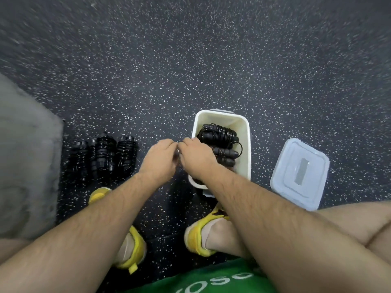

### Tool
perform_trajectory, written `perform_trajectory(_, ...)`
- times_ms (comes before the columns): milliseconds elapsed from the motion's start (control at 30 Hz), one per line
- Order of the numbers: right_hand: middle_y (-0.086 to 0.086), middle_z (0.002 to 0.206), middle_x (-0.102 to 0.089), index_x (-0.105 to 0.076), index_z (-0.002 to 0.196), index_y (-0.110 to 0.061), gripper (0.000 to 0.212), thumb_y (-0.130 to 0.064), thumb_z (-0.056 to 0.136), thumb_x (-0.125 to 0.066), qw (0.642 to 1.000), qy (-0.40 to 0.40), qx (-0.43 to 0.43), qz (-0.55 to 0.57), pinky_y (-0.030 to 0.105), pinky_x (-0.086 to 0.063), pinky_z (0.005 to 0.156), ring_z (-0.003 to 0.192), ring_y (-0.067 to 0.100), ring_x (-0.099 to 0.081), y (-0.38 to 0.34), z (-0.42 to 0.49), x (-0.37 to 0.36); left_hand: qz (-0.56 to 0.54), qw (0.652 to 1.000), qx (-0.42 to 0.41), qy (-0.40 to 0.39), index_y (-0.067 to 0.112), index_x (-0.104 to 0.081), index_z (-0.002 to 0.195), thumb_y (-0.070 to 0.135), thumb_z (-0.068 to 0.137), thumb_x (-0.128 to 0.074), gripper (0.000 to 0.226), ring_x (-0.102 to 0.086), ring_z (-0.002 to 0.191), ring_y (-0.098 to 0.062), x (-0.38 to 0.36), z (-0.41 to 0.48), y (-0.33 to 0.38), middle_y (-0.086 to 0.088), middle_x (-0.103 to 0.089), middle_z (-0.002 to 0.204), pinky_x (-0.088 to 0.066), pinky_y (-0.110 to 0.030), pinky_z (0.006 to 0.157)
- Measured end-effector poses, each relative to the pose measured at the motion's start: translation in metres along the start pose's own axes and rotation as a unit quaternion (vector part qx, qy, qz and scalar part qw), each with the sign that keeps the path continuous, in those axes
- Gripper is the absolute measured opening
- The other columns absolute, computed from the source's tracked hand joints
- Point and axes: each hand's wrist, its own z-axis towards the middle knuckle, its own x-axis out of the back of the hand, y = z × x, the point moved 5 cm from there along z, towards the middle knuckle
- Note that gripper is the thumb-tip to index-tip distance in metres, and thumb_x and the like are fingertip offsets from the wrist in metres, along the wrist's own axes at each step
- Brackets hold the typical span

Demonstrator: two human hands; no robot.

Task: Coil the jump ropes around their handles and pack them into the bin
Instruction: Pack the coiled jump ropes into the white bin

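Both hands meet at the middle of the frame, just left of the bin's rim: the left hand (pixel 161 156) and the right hand (pixel 195 154) are curled with fingertips nearly touching, as if pinching something small between them. A faint dark sliver shows in the gap, but whether it is a rope end or anything at all I cannot tell, so their grip stays unclear.

Right of centre stands the white bin (pixel 246 144) on the speckled floor (pixel 190 60), with the right wrist crossing its lower left corner. Inside lie coiled ropes (pixel 221 142), black cord wrapped round black handles; at least two bundles show, perhaps three, the lower ones partly hidden by the hand.

Left of the hands, three more coiled ropes (pixel 103 155) lie side by side on the floor, already wound but not yet packed. At the right the lid (pixel 299 172) lies flat on the floor, apart from the bin.

By my reading the coiling is about done, since no loose rope shows anywhere. Packing looks roughly half finished: the three bundles on the floor remain to go in, and fitting the lid may follow.
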Motion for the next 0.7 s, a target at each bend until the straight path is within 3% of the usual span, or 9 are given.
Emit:
perform_trajectory(167, 0.003, 0.127, -0.052, -0.046, 0.132, -0.016, 0.035, -0.025, 0.099, -0.046, 0.998, -0.007, 0.056, -0.002, 0.039, -0.046, 0.085, 0.116, 0.026, -0.05, -0.08, 0.059, -0.012, 0.079, 0.989, 0.125, -0.005, 0.013, -0.059, 0.112, 0.027, 0.094, -0.052, 0.024, -0.052, 0.109, -0.027, 0.03, -0.02, -0.081, -0.006, -0.056, 0.114, -0.043, -0.039, 0.091)
perform_trajectory(300, 0.003, 0.136, -0.051, -0.043, 0.141, -0.019, 0.043, -0.024, 0.099, -0.045, 0.994, -0.029, 0.104, 0.016, 0.042, -0.047, 0.092, 0.123, 0.029, -0.048, -0.144, 0.096, -0.027, 0.128, 0.937, 0.325, -0.029, 0.01, -0.04, 0.141, 0.029, 0.1, -0.044, 0.046, -0.043, 0.128, -0.03, 0.044, -0.042, -0.146, -0.012, -0.044, 0.14, -0.04, -0.039, 0.102)
perform_trajectory(433, 0.004, 0.143, -0.045, -0.031, 0.151, -0.018, 0.053, -0.031, 0.102, -0.044, 0.989, -0.065, 0.133, -0.004, 0.042, -0.044, 0.095, 0.129, 0.029, -0.043, -0.176, 0.111, -0.042, 0.041, 0.884, 0.453, -0.108, 0.007, -0.017, 0.156, 0.036, 0.097, -0.059, 0.079, -0.039, 0.137, -0.034, 0.026, -0.059, -0.195, -0.018, -0.037, 0.151, -0.038, -0.043, 0.108)
perform_trajectory(533, 0.004, 0.146, -0.042, -0.028, 0.152, -0.016, 0.059, -0.028, 0.099, -0.051, 0.987, -0.075, 0.138, -0.019, 0.041, -0.043, 0.098, 0.13, 0.028, -0.041, -0.17, 0.114, -0.046, -0.012, 0.877, 0.469, -0.109, 0.003, -0.025, 0.151, 0.037, 0.09, -0.072, 0.084, -0.041, 0.135, -0.033, 0.009, -0.062, -0.201, -0.017, -0.043, 0.146, -0.041, -0.042, 0.105)
perform_trajectory(633, 0.004, 0.144, -0.041, -0.032, 0.148, -0.015, 0.06, -0.016, 0.093, -0.054, 0.988, -0.054, 0.14, -0.025, 0.039, -0.045, 0.097, 0.128, 0.028, -0.042, -0.154, 0.115, -0.04, 0.009, 0.897, 0.438, -0.055, -0.001, -0.036, 0.139, 0.022, 0.094, -0.067, 0.059, -0.047, 0.125, -0.032, 0.014, -0.058, -0.189, -0.017, -0.041, 0.138, -0.043, -0.038, 0.101)
perform_trajectory(700, 0.004, 0.147, -0.037, -0.031, 0.149, -0.015, 0.065, -0.014, 0.089, -0.056, 0.988, -0.032, 0.145, -0.043, 0.038, -0.044, 0.098, 0.129, 0.027, -0.041, -0.142, 0.113, -0.032, -0.015, 0.918, 0.395, -0.014, 0.001, -0.037, 0.137, 0.007, 0.088, -0.067, 0.058, -0.052, 0.115, -0.031, 0.02, -0.059, -0.182, -0.017, -0.036, 0.135, -0.046, -0.036, 0.098)
